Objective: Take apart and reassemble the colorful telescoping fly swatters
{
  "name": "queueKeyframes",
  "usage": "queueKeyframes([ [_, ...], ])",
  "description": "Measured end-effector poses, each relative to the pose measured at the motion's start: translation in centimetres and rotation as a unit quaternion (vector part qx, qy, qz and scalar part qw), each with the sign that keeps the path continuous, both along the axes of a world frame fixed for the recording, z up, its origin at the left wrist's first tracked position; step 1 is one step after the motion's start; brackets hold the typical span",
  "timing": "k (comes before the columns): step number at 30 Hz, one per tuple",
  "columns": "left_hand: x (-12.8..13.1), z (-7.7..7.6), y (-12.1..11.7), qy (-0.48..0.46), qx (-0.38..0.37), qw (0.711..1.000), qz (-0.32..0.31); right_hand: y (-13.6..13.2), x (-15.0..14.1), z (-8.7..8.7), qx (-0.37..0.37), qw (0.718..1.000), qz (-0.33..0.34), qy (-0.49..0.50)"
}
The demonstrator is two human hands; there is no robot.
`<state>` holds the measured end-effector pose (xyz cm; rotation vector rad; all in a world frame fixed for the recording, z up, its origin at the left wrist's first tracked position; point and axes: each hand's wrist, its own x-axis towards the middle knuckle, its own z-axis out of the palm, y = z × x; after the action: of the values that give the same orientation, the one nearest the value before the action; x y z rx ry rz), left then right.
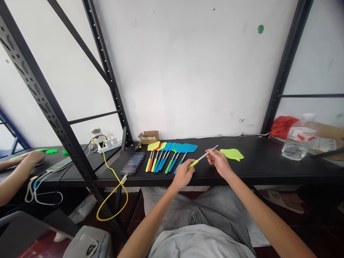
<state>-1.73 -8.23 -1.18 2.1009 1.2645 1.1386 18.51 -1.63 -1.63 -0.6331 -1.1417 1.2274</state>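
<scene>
My left hand (pixel 184 175) is closed around the yellow-green grip of a fly swatter handle (pixel 203 156), a thin metal rod without a head on it. Toward the rod's far end, the fingers of my right hand (pixel 219 162) pinch the metal. A loose yellow-green swatter head (pixel 232 154) lies flat on the black table just right of that hand. Left of my hands, several whole fly swatters (pixel 163 156) lie side by side in a row, heads toward the wall, in yellow, red, blue and green.
A small cardboard box (pixel 149 137) and a cutter knife (pixel 138 146) sit behind a blurred phone (pixel 133 163) with a yellow cable (pixel 126 200). At right stand a water bottle (pixel 299 138) and a red bag (pixel 283 126). Another person's hands (pixel 30 158) work at far left, beyond a metal post.
</scene>
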Motion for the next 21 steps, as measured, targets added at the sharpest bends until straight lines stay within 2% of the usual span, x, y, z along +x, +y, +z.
queueKeyframes([
  [5, 0.0, 0.1, -0.2, 0.001, -0.001, 1.000, 0.000, -0.1, 0.0, -0.1, 0.013, 0.999, -0.011, -0.034],
  [16, 0.0, 0.0, 0.0, -0.012, -0.003, 1.000, -0.007, -0.4, -0.1, 0.0, 0.043, 0.989, 0.020, -0.139],
  [19, 0.0, -0.1, 0.1, -0.022, -0.003, 1.000, -0.008, -0.5, 0.6, 0.8, 0.066, 0.971, 0.033, -0.226],
  [21, -0.1, -0.2, 0.2, -0.029, -0.001, 1.000, -0.009, -0.3, 1.8, 1.5, 0.104, 0.939, 0.011, -0.326],
])
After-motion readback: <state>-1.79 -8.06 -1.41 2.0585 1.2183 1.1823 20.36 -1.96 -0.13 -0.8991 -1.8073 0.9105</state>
